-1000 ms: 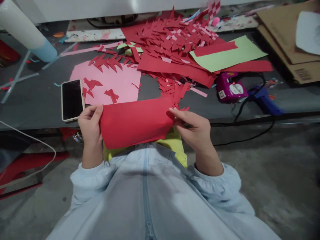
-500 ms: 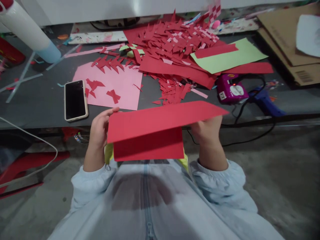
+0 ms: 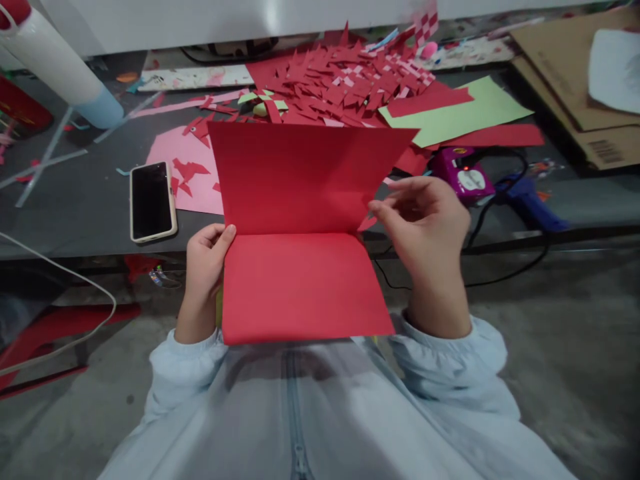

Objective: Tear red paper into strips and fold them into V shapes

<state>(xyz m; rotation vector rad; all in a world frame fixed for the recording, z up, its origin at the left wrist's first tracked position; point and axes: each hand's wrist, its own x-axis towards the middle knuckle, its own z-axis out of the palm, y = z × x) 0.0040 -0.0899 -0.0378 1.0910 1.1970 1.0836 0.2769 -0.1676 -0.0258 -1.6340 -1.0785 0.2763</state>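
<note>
Although creased straight across, opened into one raised and one flatter half of plain red sheet (image 3: 307,287), between jacket (image 3: 250,413) and table (image 3: 90,223). Pinched at left by left hand (image 3: 206,260); at right, beside narrowly curled fingers of right hand (image 3: 430,227), grip impossible to tell.

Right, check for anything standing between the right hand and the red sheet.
Nothing visible does: the right hand has its fingertips at the right edge of the red sheet, near its fold, though contact is unclear. The purple box lies beyond the hand, not between them.
</note>
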